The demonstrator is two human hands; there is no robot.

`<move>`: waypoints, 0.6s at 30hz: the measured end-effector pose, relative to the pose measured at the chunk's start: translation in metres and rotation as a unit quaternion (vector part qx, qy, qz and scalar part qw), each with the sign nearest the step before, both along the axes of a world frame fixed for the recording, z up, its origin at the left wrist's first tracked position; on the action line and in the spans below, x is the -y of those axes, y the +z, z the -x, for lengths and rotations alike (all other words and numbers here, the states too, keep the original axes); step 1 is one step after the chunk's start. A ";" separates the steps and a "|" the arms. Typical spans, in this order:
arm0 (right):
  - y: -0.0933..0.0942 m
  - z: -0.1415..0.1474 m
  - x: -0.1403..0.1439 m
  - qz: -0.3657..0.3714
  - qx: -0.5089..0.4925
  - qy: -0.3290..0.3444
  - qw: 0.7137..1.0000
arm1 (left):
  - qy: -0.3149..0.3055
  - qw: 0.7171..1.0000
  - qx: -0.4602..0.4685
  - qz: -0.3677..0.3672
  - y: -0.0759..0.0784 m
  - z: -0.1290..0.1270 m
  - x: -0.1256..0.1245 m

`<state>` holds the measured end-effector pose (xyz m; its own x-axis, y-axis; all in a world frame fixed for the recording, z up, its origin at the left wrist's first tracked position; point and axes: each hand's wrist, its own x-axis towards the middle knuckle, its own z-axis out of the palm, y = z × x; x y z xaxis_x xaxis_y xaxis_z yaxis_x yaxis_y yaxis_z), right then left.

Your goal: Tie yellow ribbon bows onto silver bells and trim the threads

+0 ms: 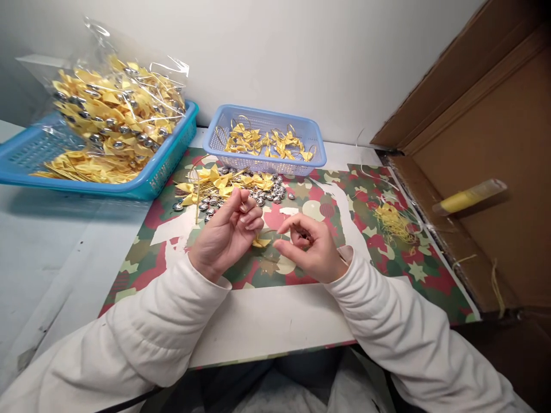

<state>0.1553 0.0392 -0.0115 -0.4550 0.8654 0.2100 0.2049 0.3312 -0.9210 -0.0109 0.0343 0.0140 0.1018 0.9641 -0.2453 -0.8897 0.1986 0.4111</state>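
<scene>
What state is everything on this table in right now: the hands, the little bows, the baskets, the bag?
Left hand: fingers curled, at a small yellow ribbon bow.
Right hand: pinching, thread too thin to confirm.
Pale blue plastic basket: partly filled with bows.
Turquoise plastic basket: holds a clear plastic bag, open, stuffed.
Silver beads: loose heap.

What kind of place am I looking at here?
Probably a small hand-assembly or craft workbench: a bag full of yellow bows in a tray, a basket of more bows, and loose silver beads on the mat by the hands.
</scene>
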 end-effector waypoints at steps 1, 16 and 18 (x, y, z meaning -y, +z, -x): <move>-0.002 0.004 0.002 0.010 -0.008 -0.011 1.000 | -0.002 1.000 -0.001 -0.003 -0.001 0.000 0.000; -0.019 0.019 0.005 0.014 0.065 -0.039 0.997 | -0.008 1.000 0.019 0.002 -0.001 -0.008 0.007; -0.021 0.018 0.005 0.019 0.068 -0.034 0.997 | -0.005 1.000 0.021 0.003 0.000 -0.007 0.007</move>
<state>0.1373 0.0342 -0.0327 -0.4173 0.9012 0.1172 0.3503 0.2785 -0.8943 -0.0037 0.0275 0.0136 0.1215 0.9615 -0.2466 -0.9041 0.2097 0.3723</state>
